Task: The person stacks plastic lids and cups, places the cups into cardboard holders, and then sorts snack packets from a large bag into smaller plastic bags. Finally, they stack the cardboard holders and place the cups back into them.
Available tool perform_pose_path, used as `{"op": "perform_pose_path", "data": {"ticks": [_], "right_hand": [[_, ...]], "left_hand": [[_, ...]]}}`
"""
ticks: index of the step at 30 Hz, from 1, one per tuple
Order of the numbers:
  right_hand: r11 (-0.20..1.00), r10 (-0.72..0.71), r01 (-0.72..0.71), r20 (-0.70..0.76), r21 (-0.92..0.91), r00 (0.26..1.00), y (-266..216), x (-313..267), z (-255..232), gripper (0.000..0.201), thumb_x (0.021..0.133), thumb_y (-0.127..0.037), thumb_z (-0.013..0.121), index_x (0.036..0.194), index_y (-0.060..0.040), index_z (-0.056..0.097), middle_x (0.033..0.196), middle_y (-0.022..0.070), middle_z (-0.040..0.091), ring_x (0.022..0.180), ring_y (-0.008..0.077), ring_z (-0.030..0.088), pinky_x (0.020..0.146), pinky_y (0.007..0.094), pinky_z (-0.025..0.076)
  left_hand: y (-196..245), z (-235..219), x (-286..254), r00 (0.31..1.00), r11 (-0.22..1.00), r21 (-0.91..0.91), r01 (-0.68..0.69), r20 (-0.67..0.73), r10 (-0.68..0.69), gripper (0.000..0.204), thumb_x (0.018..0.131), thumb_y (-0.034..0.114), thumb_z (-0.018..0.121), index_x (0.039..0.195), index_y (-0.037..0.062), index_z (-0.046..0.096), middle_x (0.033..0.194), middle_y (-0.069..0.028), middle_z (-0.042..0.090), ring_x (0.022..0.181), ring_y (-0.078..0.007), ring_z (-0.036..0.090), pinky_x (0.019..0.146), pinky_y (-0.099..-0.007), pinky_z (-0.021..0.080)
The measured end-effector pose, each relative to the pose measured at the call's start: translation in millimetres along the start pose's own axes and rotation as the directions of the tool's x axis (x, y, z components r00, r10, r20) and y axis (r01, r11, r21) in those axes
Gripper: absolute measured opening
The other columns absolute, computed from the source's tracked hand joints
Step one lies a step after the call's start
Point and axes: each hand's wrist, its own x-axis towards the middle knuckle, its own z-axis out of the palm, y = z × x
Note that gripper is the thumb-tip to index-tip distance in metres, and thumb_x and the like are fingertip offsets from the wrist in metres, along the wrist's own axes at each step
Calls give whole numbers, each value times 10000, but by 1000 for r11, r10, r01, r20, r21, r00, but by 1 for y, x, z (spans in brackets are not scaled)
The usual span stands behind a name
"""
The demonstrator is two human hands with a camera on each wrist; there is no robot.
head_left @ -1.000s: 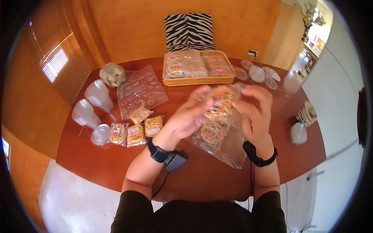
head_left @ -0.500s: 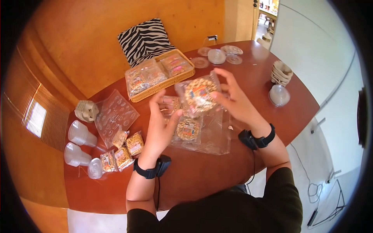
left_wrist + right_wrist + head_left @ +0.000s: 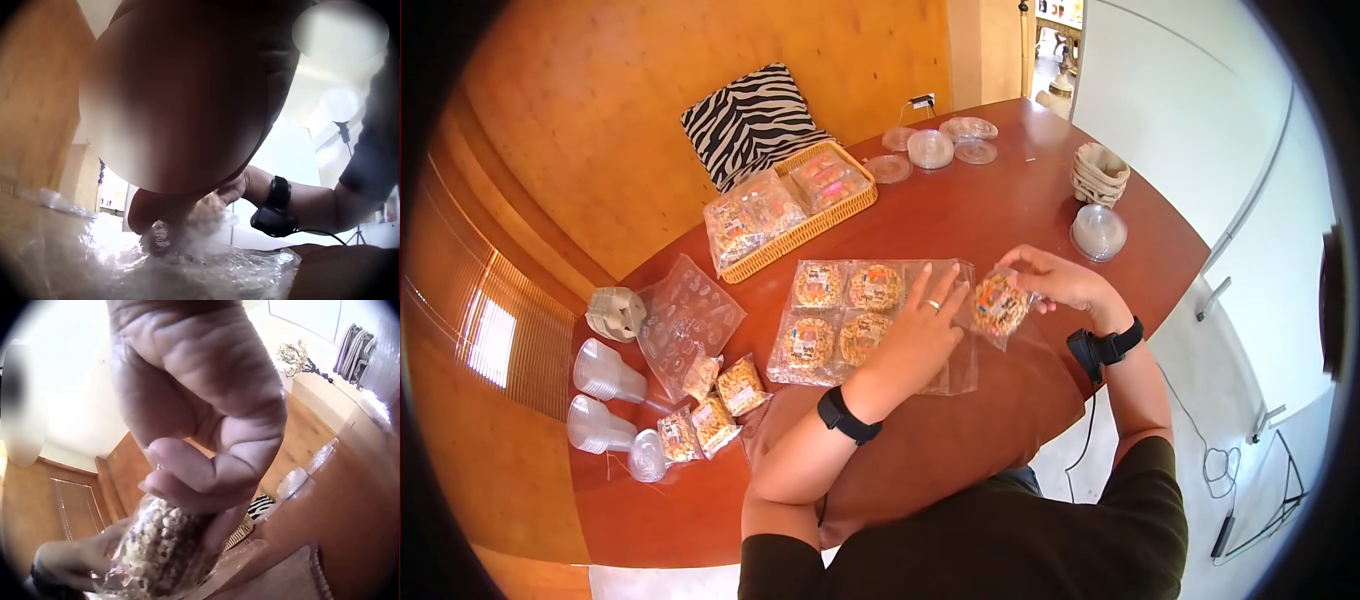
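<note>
In the head view my right hand (image 3: 1062, 282) pinches a round puffed-grain cake (image 3: 1000, 303) in a clear wrapper, at the right end of a large clear plastic bag (image 3: 957, 375). The right wrist view shows fingers and thumb bent over the wrapped cake (image 3: 159, 540). My left hand (image 3: 912, 335) reaches over the bag with its fingers extended, a ring on one of them. Several wrapped round cakes (image 3: 808, 343) lie in rows in the bag's left part. Seen from the left wrist, the fingers (image 3: 147, 212) are down at the shiny plastic.
A wicker basket (image 3: 800, 240) of packed cakes stands at the back. Smaller snack packs (image 3: 715, 425), plastic cups (image 3: 605, 370) and a clear sheet (image 3: 690, 315) lie left. Round lids (image 3: 930, 149) are at the back; a stack of pulp trays (image 3: 1099, 175) and clear lids (image 3: 1099, 232) are right.
The wrapped cake has moved right and lower in my right hand. My left hand has left the cake and come down over the bag. The head view has turned toward the right.
</note>
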Motion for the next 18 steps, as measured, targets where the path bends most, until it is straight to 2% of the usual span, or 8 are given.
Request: {"op": "perform_pose_path", "data": {"ticks": [3,7,10,13,16,18], "right_hand": [[999,37,-38,147,2,988,-1,9,11,378,926,-286,567,1205,-57,451,778,4,553,490,58,471,432,184,372],[993,53,-68,151,96,987,-8,33,42,403,931,-270,560,1217,-27,414,895,45,555,597,104,567,529,226,488],[944,18,-42,76,327,997,5,63,65,350,939,-278,554,1158,-32,436,896,49,568,641,108,583,548,231,496],[849,-38,-33,122,527,992,1,72,78,281,945,-281,548,1088,-59,452,895,47,576,659,112,588,555,233,501],[949,-61,-26,265,313,962,4,82,59,236,945,-283,548,1044,-90,457,896,39,582,660,117,595,566,240,509],[958,-8,-20,99,286,995,-15,67,56,220,944,-282,550,1026,-101,455,891,36,582,655,119,597,576,243,511]], "left_hand": [[-4,-4,-2,988,995,-89,43,-142,-56,150,750,114,585,875,56,646,1302,-173,464,1358,-347,277,1125,-550,178],[-5,-10,-6,977,995,-79,65,-198,-80,141,754,115,584,874,55,630,1291,-151,471,1337,-334,313,1120,-549,188],[-5,-12,-6,966,994,-54,94,-237,-104,142,758,117,583,883,61,621,1285,-134,473,1319,-324,343,1114,-546,206],[-8,-12,-9,945,990,-41,133,-296,-139,149,757,116,585,893,64,615,1285,-124,473,1303,-316,365,1108,-541,223],[-9,-18,-10,931,988,-23,156,-330,-154,166,753,115,588,909,65,614,1283,-121,474,1293,-311,377,1103,-538,238],[-11,-16,-11,925,990,-8,142,-355,-135,168,752,115,588,910,63,608,1280,-121,477,1285,-310,384,1101,-537,246]]}}
